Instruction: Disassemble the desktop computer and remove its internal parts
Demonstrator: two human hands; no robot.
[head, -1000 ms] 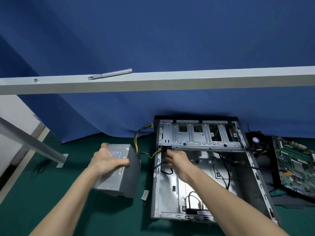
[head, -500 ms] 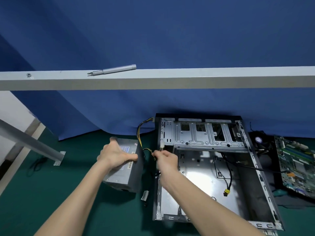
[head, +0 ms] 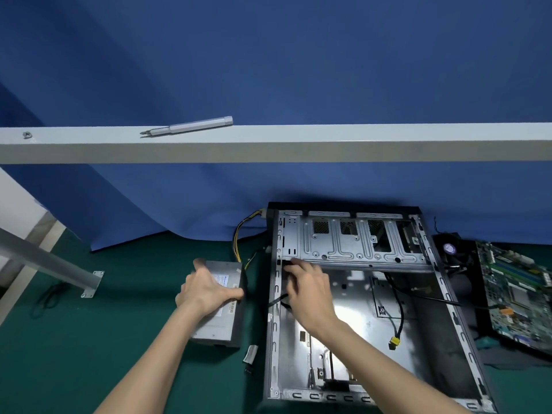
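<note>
Now the right hand (head: 307, 289) has gone back inside the computer case (head: 276, 339), fingers at a black cable (head: 277, 301) by its left wall, under the drive cage (head: 352, 245); whether they pinch it I cannot tell. The left hand (head: 209, 289) grips the power supply (head: 222, 322), lying just left of the case, out but probably tethered by yellow-black wires (head: 237, 237) looping past the case's far left corner. The motherboard (head: 513, 291) lies right of the case.
</note>
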